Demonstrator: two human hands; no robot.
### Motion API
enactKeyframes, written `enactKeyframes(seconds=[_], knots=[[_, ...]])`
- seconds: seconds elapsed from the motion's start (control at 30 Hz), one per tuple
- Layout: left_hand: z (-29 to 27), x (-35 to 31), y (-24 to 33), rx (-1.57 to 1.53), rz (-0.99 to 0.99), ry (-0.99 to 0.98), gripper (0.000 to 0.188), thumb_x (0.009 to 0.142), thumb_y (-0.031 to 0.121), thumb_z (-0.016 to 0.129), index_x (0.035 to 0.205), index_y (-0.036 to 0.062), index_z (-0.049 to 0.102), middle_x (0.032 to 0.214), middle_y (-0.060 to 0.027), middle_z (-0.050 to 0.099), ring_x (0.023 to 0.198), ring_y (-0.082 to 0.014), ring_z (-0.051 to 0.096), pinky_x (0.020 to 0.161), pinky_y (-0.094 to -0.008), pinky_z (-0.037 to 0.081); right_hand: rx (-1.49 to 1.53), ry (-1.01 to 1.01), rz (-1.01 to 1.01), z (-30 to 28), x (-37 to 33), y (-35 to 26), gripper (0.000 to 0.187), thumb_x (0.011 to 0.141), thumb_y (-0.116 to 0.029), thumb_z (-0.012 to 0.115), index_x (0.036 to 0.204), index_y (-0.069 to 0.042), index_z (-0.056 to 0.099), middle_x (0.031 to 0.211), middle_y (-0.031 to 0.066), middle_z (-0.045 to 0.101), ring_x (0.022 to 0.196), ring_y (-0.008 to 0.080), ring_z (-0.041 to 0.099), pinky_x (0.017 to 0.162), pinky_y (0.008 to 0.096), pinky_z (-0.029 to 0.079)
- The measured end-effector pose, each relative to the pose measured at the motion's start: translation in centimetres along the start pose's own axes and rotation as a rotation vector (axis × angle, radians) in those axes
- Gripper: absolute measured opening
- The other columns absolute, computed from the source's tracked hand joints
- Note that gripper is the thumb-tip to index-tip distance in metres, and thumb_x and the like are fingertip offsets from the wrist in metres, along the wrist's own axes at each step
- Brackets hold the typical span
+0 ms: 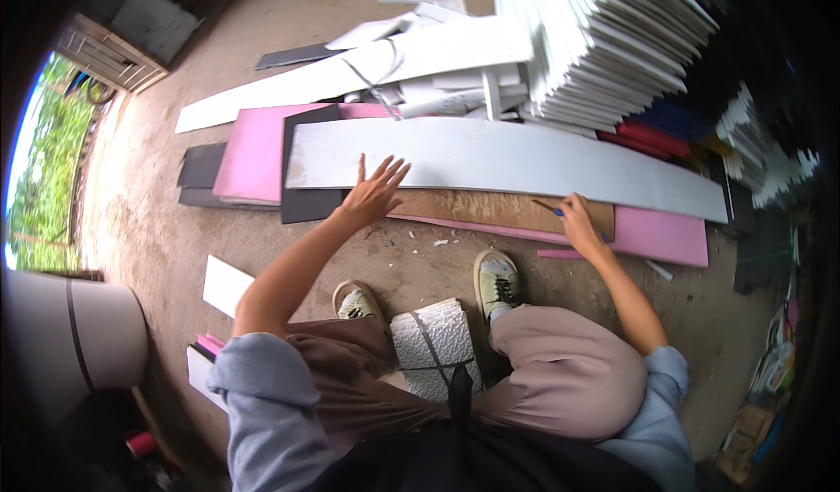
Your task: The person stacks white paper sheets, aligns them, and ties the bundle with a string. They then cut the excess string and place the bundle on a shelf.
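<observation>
A long white foam sheet lies across the stack in front of me. My left hand has its fingers spread, the fingertips over the sheet's near edge towards its left end. My right hand is closed round a slim tool with a dark, narrow end and a bit of blue by the fingers; whether it is a knife cannot be made out. The tool's tip points left, over a brown board that shows below the sheet. Pink foam sheets and a dark grey sheet lie beneath.
A tall stack of white sheets rises at the back right. Behind the work lies a tied white bundle. Between my legs is a strapped white textured block. A large white roll stands at left; scraps litter the floor.
</observation>
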State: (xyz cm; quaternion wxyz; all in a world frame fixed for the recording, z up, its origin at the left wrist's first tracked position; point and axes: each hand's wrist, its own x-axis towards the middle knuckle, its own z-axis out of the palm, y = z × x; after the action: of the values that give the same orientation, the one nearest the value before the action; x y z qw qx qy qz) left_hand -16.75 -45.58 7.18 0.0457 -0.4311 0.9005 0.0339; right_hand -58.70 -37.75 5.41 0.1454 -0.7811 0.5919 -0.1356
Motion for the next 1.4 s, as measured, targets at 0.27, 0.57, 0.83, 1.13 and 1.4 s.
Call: enactKeyframes(seconds=[0.27, 0.57, 0.83, 1.13, 1.4], knots=[[-2.0, -14.0, -9.0, -0.372, -0.514, 0.316, 0.053, 0.080, 0.025, 0.056, 0.125, 0.0080, 0.033, 0.127, -0.0114, 0.036, 0.108, -0.0301, 0.045, 0.092, -0.0506, 0.032, 0.236, -0.206, 0.165, -9.7, 8.8, -11.0, 0.021, 0.080, -0.004, 0.047, 0.101, -0.004, 0.050, 0.078, 0.0180, 0.057, 0.076, 0.0338, 0.056, 0.067, 0.0423, 0.043], [11.4, -13.8, -10.2, -1.392, -1.604, 0.856, 0.067, 0.078, 0.025, 0.061, 0.128, -0.0004, 0.023, 0.117, -0.0175, 0.042, 0.108, -0.0299, 0.043, 0.093, -0.0382, 0.032, -0.069, -0.207, -0.171, 2.7, 18.6, -20.3, 0.017, 0.079, -0.008, 0.052, 0.092, 0.003, 0.050, 0.091, 0.0217, 0.054, 0.087, 0.0380, 0.052, 0.074, 0.0438, 0.042], [7.5, -10.4, -8.8, -1.130, -1.517, 1.439, 0.051, 0.083, 0.025, 0.055, 0.122, -0.0012, 0.036, 0.116, -0.0151, 0.048, 0.105, -0.0244, 0.046, 0.090, -0.0327, 0.035, 0.206, 0.103, -0.222, 13.2, 25.4, -20.2, 0.043, 0.069, -0.009, 0.065, 0.107, 0.002, 0.047, 0.113, 0.0185, 0.045, 0.101, 0.0350, 0.044, 0.087, 0.0398, 0.036], [1.5, -19.4, -16.7, -0.557, -1.319, 1.721, 0.049, 0.086, 0.030, 0.051, 0.124, 0.0024, 0.038, 0.106, -0.0122, 0.052, 0.096, -0.0213, 0.047, 0.087, -0.0301, 0.035, 0.089, -0.089, -0.084, 14.0, 27.4, -23.6, 0.059, 0.063, -0.015, 0.071, 0.114, -0.001, 0.046, 0.114, 0.0151, 0.045, 0.105, 0.0340, 0.041, 0.092, 0.0408, 0.033], [0.4, -15.6, -18.6, -1.006, -1.172, 1.176, 0.046, 0.085, 0.024, 0.054, 0.128, 0.0123, 0.040, 0.107, -0.0092, 0.056, 0.090, -0.0132, 0.052, 0.078, -0.0242, 0.041, 0.368, 0.148, 0.144, 13.6, 23.8, -20.5, 0.038, 0.070, -0.006, 0.061, 0.106, 0.003, 0.050, 0.104, 0.0208, 0.045, 0.103, 0.0379, 0.042, 0.086, 0.0425, 0.037]])
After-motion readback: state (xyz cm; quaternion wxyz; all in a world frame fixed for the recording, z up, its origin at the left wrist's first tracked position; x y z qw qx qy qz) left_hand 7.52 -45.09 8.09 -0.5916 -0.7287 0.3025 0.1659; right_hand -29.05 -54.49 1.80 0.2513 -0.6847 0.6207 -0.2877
